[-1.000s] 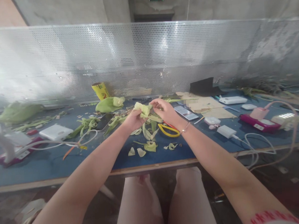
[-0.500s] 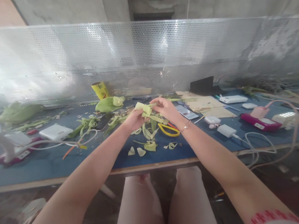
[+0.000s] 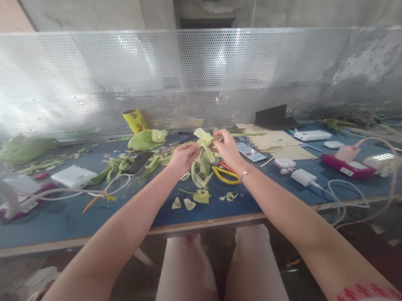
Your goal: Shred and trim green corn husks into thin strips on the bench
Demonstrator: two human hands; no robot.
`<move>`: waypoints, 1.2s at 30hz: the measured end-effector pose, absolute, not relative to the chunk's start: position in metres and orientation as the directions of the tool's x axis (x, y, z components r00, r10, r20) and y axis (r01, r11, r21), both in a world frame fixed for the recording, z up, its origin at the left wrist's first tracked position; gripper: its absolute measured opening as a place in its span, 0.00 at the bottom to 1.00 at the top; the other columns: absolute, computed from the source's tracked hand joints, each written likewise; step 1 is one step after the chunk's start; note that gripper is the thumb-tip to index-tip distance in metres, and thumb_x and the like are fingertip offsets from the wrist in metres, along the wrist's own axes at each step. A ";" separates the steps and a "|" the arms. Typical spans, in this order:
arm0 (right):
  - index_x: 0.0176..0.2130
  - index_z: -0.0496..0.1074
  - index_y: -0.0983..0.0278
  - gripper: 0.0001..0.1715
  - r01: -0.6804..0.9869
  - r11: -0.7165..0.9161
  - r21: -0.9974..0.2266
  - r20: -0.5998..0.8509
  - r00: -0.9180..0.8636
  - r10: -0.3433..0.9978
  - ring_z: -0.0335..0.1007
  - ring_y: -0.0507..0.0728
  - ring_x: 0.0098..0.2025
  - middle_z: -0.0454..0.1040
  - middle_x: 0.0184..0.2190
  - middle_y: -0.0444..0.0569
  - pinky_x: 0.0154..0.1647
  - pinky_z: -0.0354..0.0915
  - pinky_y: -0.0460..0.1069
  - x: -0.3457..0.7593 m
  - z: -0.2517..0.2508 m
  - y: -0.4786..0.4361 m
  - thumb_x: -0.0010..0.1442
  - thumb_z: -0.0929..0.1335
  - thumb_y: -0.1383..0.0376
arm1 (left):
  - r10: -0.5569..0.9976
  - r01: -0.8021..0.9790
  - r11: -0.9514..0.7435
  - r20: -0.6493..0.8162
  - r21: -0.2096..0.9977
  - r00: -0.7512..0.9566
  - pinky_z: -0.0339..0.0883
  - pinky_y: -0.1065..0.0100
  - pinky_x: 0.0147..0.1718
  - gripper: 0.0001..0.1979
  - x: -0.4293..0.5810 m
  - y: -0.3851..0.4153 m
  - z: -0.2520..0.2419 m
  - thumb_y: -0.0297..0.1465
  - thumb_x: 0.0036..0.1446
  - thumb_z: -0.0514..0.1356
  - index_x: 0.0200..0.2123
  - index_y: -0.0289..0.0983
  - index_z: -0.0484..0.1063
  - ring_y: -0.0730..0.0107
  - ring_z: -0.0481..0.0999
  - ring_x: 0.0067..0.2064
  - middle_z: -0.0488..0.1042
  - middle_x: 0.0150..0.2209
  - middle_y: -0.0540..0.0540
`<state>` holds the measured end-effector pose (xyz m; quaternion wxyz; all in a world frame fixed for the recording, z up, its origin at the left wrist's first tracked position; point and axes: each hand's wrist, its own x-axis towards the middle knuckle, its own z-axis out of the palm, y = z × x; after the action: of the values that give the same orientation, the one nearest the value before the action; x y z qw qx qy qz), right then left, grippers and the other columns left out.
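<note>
A pale green bundle of folded corn husk (image 3: 204, 141) is raised above the middle of the table, loose strips hanging below it. My right hand (image 3: 226, 147) pinches it from the right, where a thin green stem (image 3: 249, 134) sticks out past the fingers. At its left edge, my left hand (image 3: 184, 156) has its fingers pressed together, fingertips against the husk; their exact grip is partly hidden. Under the hands lie peeled husk strips (image 3: 200, 177) and yellow-handled scissors (image 3: 226, 175). Cut husk scraps (image 3: 200, 196) are scattered closer to me.
Behind the left hand lie a large husk piece (image 3: 148, 139) and a yellow cardboard tube (image 3: 135, 121). A phone (image 3: 251, 151), white charger (image 3: 303, 177) and magenta power strip (image 3: 348, 166) are on the right. A white box (image 3: 73, 176) and cables lie left. A perforated metal screen (image 3: 197, 74) rises behind.
The husk bundle has moved up and to the right, turning so its cut strips and stem show. My left fingers have slid from around it to its left edge.
</note>
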<state>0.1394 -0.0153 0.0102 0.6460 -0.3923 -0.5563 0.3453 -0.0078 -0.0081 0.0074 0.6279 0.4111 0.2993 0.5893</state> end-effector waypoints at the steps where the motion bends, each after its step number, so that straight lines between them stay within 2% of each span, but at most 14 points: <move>1: 0.32 0.61 0.61 0.08 -0.005 0.445 -0.895 0.441 0.124 0.889 0.69 0.52 0.32 0.66 0.32 0.44 0.33 0.73 0.51 0.139 0.010 -0.016 0.48 0.62 0.70 | 0.985 -0.480 -0.045 0.118 0.876 0.123 0.68 0.77 0.32 0.04 -0.008 -0.007 0.006 0.18 0.47 0.61 0.26 0.30 0.70 0.81 0.73 0.26 0.73 0.23 0.49; 3: 0.33 0.62 0.61 0.10 0.021 0.446 -0.895 0.446 0.084 0.891 0.69 0.51 0.31 0.66 0.31 0.43 0.34 0.73 0.51 0.139 0.010 -0.018 0.47 0.61 0.70 | 0.985 -0.462 -0.062 0.128 0.885 0.114 0.66 0.77 0.29 0.05 -0.008 -0.006 0.004 0.19 0.46 0.62 0.24 0.30 0.68 0.82 0.70 0.23 0.71 0.21 0.50; 6: 0.38 0.65 0.61 0.18 0.058 0.474 -0.878 0.477 0.045 0.878 0.68 0.51 0.31 0.66 0.36 0.45 0.33 0.73 0.51 0.139 0.010 -0.020 0.44 0.61 0.72 | 0.979 -0.435 -0.101 0.167 0.895 0.116 0.64 0.77 0.26 0.06 -0.008 -0.005 0.004 0.21 0.44 0.64 0.22 0.31 0.67 0.83 0.68 0.21 0.69 0.19 0.51; 8: 0.42 0.67 0.60 0.23 0.081 0.491 -0.867 0.494 0.014 0.869 0.68 0.51 0.31 0.65 0.40 0.46 0.33 0.73 0.51 0.140 0.009 -0.019 0.43 0.60 0.72 | 0.969 -0.402 -0.127 0.201 0.907 0.147 0.62 0.78 0.25 0.06 -0.010 -0.005 0.005 0.22 0.43 0.65 0.22 0.31 0.68 0.83 0.67 0.21 0.68 0.19 0.52; 10: 0.43 0.69 0.60 0.25 0.107 0.507 -0.855 0.510 0.004 0.860 0.69 0.52 0.33 0.66 0.41 0.47 0.34 0.73 0.52 0.141 0.006 -0.014 0.43 0.60 0.72 | 0.955 -0.351 -0.146 0.224 0.925 0.194 0.61 0.77 0.24 0.06 -0.013 -0.005 0.007 0.24 0.42 0.65 0.23 0.31 0.70 0.83 0.66 0.21 0.68 0.19 0.52; 14: 0.40 0.72 0.61 0.24 0.180 0.531 -0.828 0.549 0.069 0.833 0.69 0.55 0.37 0.68 0.41 0.49 0.37 0.73 0.54 0.148 -0.001 -0.001 0.43 0.59 0.72 | 0.956 -0.263 -0.140 0.199 0.955 0.214 0.61 0.75 0.26 0.05 -0.018 -0.003 0.010 0.24 0.41 0.66 0.26 0.31 0.74 0.82 0.66 0.23 0.70 0.22 0.50; 20: 0.39 0.73 0.62 0.21 0.290 0.606 -0.741 0.655 0.111 0.747 0.68 0.57 0.45 0.72 0.40 0.49 0.51 0.66 0.57 0.157 -0.009 0.015 0.46 0.60 0.71 | 0.961 -0.216 -0.137 0.183 0.967 0.209 0.62 0.73 0.29 0.08 -0.023 -0.001 0.013 0.23 0.42 0.64 0.30 0.31 0.77 0.81 0.66 0.25 0.72 0.23 0.49; 27: 0.35 0.72 0.64 0.16 0.330 0.567 -0.755 0.639 0.171 0.750 0.69 0.56 0.42 0.72 0.38 0.50 0.50 0.65 0.57 0.158 -0.004 0.011 0.49 0.60 0.71 | 0.949 -0.174 -0.208 0.242 0.962 0.203 0.62 0.73 0.29 0.06 -0.029 0.002 0.014 0.23 0.42 0.63 0.29 0.32 0.75 0.81 0.67 0.25 0.72 0.24 0.49; 29: 0.35 0.72 0.64 0.15 0.342 0.568 -0.749 0.642 0.161 0.750 0.69 0.56 0.42 0.72 0.38 0.50 0.49 0.65 0.57 0.157 -0.003 0.008 0.49 0.61 0.71 | 0.943 -0.099 -0.239 0.256 0.966 0.213 0.62 0.72 0.29 0.06 -0.031 0.003 0.014 0.24 0.42 0.64 0.29 0.33 0.74 0.79 0.67 0.25 0.71 0.24 0.49; 32: 0.34 0.72 0.63 0.14 0.355 0.580 -0.734 0.653 0.129 0.747 0.68 0.56 0.42 0.72 0.37 0.49 0.49 0.65 0.56 0.155 -0.004 0.008 0.50 0.60 0.72 | 0.925 0.133 -0.352 0.322 0.927 0.204 0.61 0.71 0.28 0.07 -0.031 0.003 0.013 0.27 0.42 0.64 0.28 0.35 0.71 0.76 0.67 0.26 0.69 0.24 0.50; 36: 0.33 0.71 0.62 0.13 0.327 0.608 -0.723 0.665 0.091 0.742 0.68 0.56 0.43 0.70 0.38 0.49 0.49 0.65 0.56 0.151 -0.010 0.012 0.51 0.60 0.71 | 0.834 0.448 -0.537 0.529 0.715 0.156 0.61 0.71 0.34 0.10 -0.026 -0.001 0.010 0.27 0.38 0.66 0.27 0.38 0.69 0.71 0.68 0.33 0.71 0.30 0.49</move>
<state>0.1509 0.0120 -0.0097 0.6148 -0.4092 -0.6528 0.1687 -0.0261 -0.0010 0.0103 0.2011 0.7333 0.4370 0.4804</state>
